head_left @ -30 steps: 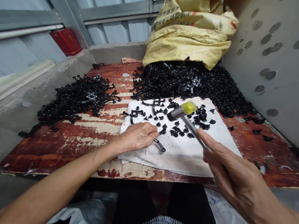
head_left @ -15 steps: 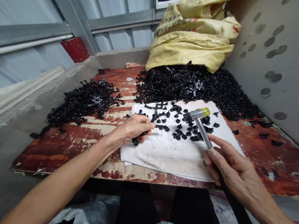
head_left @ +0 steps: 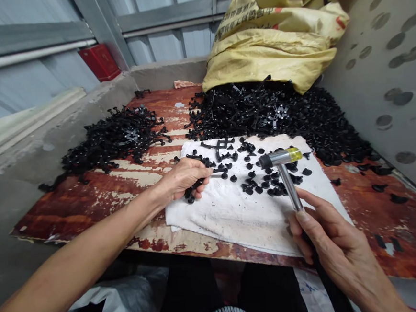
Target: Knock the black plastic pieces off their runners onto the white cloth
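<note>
My left hand point(head_left: 186, 178) is closed around a black branched part point(head_left: 196, 186) with knobbed arms, over the left side of a white cloth point(head_left: 220, 217). Its fingers hide much of that part. In my right hand point(head_left: 329, 235) is a hammer point(head_left: 289, 185) with a metal neck, a black handle, and one black and one yellow striking face. Its head hangs over the cloth's right side. Small black round-headed pieces point(head_left: 253, 190) lie scattered between the hands. Beyond my left hand rests another black branched part point(head_left: 221, 145).
A pile of black branched parts point(head_left: 120, 134) sits at the left of the worn red board point(head_left: 89, 204). Behind the cloth, a larger black heap point(head_left: 240, 108) spills from a yellow sack point(head_left: 264, 50). A spotted panel point(head_left: 378, 80) bounds the right; a red box point(head_left: 100, 62) sits at the back left.
The part in my left hand shows more of its arms beside the fingers. My right hand and the hammer appear slightly farther right, while the whole view has also shifted a little.
</note>
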Demonstrator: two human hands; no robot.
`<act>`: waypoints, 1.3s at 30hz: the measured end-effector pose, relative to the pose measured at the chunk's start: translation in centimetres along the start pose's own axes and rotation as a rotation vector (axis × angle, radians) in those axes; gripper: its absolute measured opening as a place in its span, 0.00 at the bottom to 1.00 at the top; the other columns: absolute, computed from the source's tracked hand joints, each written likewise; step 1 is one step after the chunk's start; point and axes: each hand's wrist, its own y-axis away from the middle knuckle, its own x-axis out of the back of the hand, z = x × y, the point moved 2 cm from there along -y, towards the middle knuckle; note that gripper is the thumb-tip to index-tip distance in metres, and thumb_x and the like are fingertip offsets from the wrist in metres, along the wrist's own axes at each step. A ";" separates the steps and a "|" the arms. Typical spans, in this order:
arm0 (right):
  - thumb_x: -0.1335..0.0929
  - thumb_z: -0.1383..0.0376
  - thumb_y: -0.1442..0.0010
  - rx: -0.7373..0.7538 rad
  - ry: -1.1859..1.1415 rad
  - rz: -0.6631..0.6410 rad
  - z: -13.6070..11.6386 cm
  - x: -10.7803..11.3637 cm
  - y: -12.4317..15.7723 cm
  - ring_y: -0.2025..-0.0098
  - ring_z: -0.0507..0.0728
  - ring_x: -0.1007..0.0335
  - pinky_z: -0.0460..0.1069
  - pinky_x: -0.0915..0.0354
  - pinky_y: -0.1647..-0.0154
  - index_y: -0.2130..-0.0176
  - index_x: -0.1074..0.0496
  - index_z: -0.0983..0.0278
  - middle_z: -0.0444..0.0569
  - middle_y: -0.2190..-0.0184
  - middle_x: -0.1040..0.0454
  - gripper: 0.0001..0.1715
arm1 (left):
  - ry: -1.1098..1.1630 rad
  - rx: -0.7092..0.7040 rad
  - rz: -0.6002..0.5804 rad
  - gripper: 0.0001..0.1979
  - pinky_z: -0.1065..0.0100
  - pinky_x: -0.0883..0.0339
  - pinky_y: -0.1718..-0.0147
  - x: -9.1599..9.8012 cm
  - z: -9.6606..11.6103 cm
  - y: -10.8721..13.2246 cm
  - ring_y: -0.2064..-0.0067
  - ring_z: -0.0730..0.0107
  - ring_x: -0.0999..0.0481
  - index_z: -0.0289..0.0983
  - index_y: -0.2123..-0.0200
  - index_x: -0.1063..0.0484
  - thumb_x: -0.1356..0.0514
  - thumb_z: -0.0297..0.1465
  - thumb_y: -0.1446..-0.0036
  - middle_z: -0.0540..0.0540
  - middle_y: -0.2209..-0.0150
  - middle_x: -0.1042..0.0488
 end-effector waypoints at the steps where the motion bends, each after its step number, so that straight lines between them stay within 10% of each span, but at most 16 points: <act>1: 0.36 0.55 0.35 0.000 0.003 -0.002 0.0 0.0 0.0 0.86 0.48 0.43 0.43 0.43 0.88 0.43 0.33 0.53 0.39 0.78 0.33 0.21 | 0.004 0.004 0.001 0.13 0.74 0.42 0.87 0.0 0.0 0.0 0.86 0.81 0.37 0.35 0.78 0.37 0.39 0.27 0.42 0.54 0.82 0.33; 39: 0.37 0.55 0.34 -0.001 0.058 -0.001 -0.1 0.1 0.1 0.85 0.50 0.42 0.45 0.42 0.87 0.42 0.34 0.55 0.39 0.78 0.33 0.23 | -0.036 -0.057 0.022 0.14 0.75 0.44 0.89 -0.2 -0.3 0.2 0.86 0.84 0.40 0.37 0.78 0.39 0.43 0.25 0.39 0.55 0.81 0.34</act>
